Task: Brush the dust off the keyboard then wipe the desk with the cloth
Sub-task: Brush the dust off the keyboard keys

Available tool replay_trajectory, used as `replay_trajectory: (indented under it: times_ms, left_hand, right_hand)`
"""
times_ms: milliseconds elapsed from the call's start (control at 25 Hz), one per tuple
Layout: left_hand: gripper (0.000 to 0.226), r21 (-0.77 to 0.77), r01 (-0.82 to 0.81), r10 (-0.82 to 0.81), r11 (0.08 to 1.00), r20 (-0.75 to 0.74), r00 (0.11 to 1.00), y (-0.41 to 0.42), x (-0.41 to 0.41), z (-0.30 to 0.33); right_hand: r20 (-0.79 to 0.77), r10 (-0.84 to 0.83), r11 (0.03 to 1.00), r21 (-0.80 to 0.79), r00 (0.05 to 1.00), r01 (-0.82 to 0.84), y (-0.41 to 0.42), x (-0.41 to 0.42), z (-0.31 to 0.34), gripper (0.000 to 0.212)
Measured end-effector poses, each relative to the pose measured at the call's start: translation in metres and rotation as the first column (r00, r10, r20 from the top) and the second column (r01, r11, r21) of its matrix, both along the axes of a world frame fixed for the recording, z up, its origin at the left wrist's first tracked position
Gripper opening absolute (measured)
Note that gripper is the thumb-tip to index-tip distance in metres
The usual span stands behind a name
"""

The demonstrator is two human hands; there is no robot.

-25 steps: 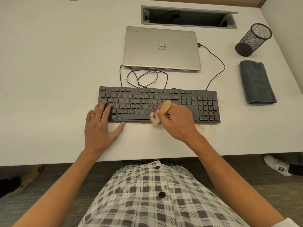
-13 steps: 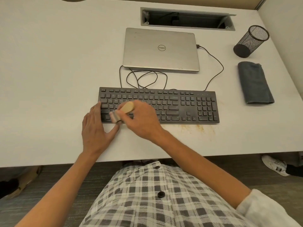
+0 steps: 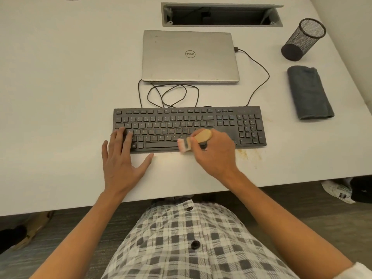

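Observation:
A black keyboard [image 3: 201, 121] lies across the middle of the white desk [image 3: 60, 87]. My right hand [image 3: 215, 156] grips a small brush with a wooden handle [image 3: 202, 136]; its pale bristles touch the keyboard's front edge near the space bar. My left hand [image 3: 120, 158] lies flat with straight fingers on the keyboard's left end, thumb spread on the desk. A folded grey cloth [image 3: 309, 92] lies at the right. Brownish dust [image 3: 248, 155] speckles the desk in front of the keyboard's right end.
A closed silver laptop [image 3: 190, 56] sits behind the keyboard, its looped black cable [image 3: 173, 93] between them. A black mesh pen cup [image 3: 303, 40] stands at the back right. An open cable hatch [image 3: 221, 15] lies at the rear. Shoes show under the desk's right edge.
My right hand swept the brush from the middle of the keyboard to its left end, then back right to the space bar area. My left hand stayed on the left end.

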State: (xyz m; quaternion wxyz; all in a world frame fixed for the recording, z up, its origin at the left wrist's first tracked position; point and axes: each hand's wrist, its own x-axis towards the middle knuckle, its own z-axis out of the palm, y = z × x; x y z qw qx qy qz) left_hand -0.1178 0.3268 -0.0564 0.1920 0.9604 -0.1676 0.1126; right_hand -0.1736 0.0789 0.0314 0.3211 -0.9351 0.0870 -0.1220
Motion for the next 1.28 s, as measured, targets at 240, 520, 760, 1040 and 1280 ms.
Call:
replay_trajectory:
  times_ms: [240,520,760,1040,1280]
  left_hand:
    - [0.075,0.016,0.114,-0.114,0.993,0.029,0.993,-0.041,0.003,0.002]
    - [0.074,-0.012,0.171,-0.171,0.985,0.006,0.985,-0.089,0.002,0.003]
    - [0.072,-0.019,0.164,-0.163,0.986,0.014,0.986,-0.107,-0.003,0.003]
    - [0.071,-0.034,0.150,-0.150,0.988,0.005,0.989,-0.128,-0.005,0.004]
    - [0.070,-0.019,0.283,-0.283,0.959,0.005,0.959,-0.152,0.002,0.005]
  right_hand:
    - [-0.119,-0.283,0.957,0.022,0.952,0.288,-0.075,-0.034,-0.001,0.012]
    - [-0.158,-0.402,0.909,0.053,0.902,0.414,-0.136,-0.056,-0.005,0.020]
    - [-0.162,-0.449,0.887,0.037,0.879,0.460,-0.169,-0.064,0.001,0.015]
    - [-0.082,-0.411,0.903,-0.174,0.908,0.393,-0.163,-0.060,0.018,0.018]
    - [-0.128,-0.184,0.972,0.126,0.975,0.200,-0.127,-0.042,0.016,0.010]
